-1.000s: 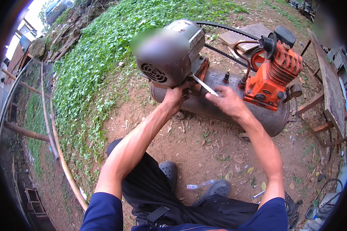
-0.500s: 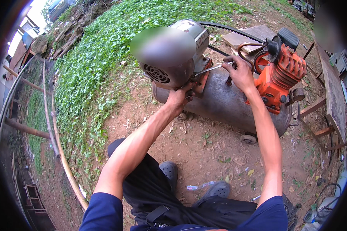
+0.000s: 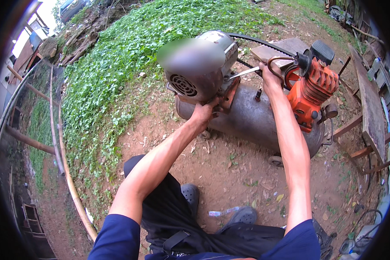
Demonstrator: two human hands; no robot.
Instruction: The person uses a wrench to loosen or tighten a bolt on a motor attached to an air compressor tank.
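Head view. Working at the mounting of the grey electric motor (image 3: 199, 69) sitting on top of the rusty air tank (image 3: 251, 119), with a slim metal wrench (image 3: 243, 73) reaching in toward the motor's far side. Judging the step to be turning a fastener at the motor base: best done by keeping the wrench head seated square, pulling in short even strokes, and bracing the motor so it is not rocking on its orange bracket (image 3: 229, 96). Keeping knuckles clear of the black drive belt (image 3: 258, 41) and the copper-coloured pipe (image 3: 278, 65) looks wise, since a slip there could pinch or scrape.

Left hand (image 3: 205, 110): curling against the underside of the motor and the edge of the bracket, fingers tucked under and pressing upward, gripping rather than spreading; exact finger closure partly hidden by the motor body.

Right hand (image 3: 268, 78): closing around the handle end of the wrench, fist tight, wrist bent down, arm stretched long over the tank. Sitting just beside the orange compressor pump (image 3: 313, 93), not clearly touching it.

Standing on bare reddish dirt (image 3: 229, 173), green ground cover (image 3: 130, 56) spreading to the left, wooden planks (image 3: 368, 99) lying at the right.
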